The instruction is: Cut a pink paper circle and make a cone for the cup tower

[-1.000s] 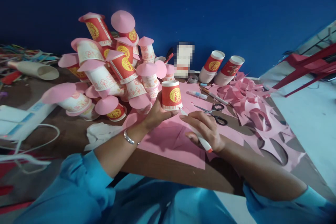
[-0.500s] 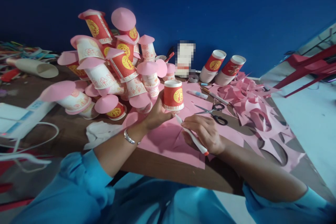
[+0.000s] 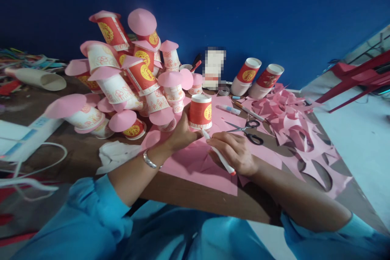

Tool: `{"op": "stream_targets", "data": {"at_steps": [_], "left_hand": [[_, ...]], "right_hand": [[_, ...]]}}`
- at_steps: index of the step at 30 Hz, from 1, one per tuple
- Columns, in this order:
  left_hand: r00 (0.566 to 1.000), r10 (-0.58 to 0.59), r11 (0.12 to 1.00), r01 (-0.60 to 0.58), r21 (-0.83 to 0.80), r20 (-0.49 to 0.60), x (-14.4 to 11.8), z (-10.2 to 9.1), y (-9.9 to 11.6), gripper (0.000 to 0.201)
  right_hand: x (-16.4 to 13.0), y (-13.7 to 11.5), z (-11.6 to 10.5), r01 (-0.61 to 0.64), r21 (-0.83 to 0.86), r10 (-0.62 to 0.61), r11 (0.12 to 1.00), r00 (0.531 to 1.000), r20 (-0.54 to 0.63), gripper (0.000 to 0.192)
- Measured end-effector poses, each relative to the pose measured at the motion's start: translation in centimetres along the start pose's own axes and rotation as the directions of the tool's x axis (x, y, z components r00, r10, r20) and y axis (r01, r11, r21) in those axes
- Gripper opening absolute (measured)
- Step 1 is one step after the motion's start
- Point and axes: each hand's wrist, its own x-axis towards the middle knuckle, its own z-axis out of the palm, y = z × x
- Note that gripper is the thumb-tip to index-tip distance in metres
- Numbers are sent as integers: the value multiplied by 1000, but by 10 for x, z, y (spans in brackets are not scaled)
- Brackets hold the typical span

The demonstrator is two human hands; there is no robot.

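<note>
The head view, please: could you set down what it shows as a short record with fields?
left hand: left hand holds a red paper cup upside down above the pink paper sheet
right hand: right hand grips a white pen, tip at the cup's lower rim
beside: scissors and a glue tube lie on the pink sheet
behind: pile of pink-capped cups; two cup stacks lean by the blue wall
right: pink paper offcuts

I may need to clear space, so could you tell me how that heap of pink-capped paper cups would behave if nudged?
The heap of capped cups would probably tumble: the cups lie tilted on one another. Being paper, they likely weigh little and would scatter. Their round walls suggest rolling toward the left hand holding a red cup.
</note>
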Motion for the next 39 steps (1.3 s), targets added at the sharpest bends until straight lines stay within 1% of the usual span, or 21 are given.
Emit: {"op": "stream_targets", "data": {"at_steps": [5, 7, 15, 21, 24, 27, 29, 33, 36, 38, 39], "left_hand": [[998, 62, 994, -60, 88, -14, 0, -1, -2, 93], [997, 66, 991, -62, 115, -29, 0, -1, -3, 94], [999, 29, 997, -26, 77, -35, 0, -1, -6, 95], [999, -31, 992, 33, 125, -13, -2, -1, 0, 98], [999, -43, 989, 44, 138, -12, -3, 0, 1, 96], [1000, -26, 993, 27, 114, -10, -2, 1, 3, 90], [1000, -8, 995, 9, 102, -14, -1, 0, 5, 90], [1000, -1, 993, 0, 117, 9, -1, 0, 5, 88], [999, 23, 993, -26, 117, 22, -2, 2, 1, 92], [999, 14, 994, -18, 106, 37, -4, 2, 1, 94], [999, -3, 995, -1, 96, 51, -4, 2, 2, 92]], "right_hand": [[0, 1, 0, -7, -19, 7, 1000, 1000, 9, 28], [-1, 2, 1, -15, -25, 15, 1000, 1000, 10, 28], [-3, 3, 2, -44, -20, 45, 999, 999, 8, 31], [-2, 3, 1, -41, -26, 41, 999, 999, 6, 36], [-3, 4, 0, -87, -51, 87, 995, 996, -5, 40], [-5, 4, 1, -181, -42, 180, 983, 983, -14, 42], [-7, 5, 1, -222, -29, 221, 975, 975, -17, 43], [-9, 8, 4, -207, 4, 207, 978, 978, -22, 46], [-10, 10, 6, -216, 9, 216, 976, 976, -3, 47], [-10, 10, 6, -230, 2, 230, 973, 973, 4, 47], [-11, 11, 6, -236, -1, 236, 972, 972, 4, 48]]}}
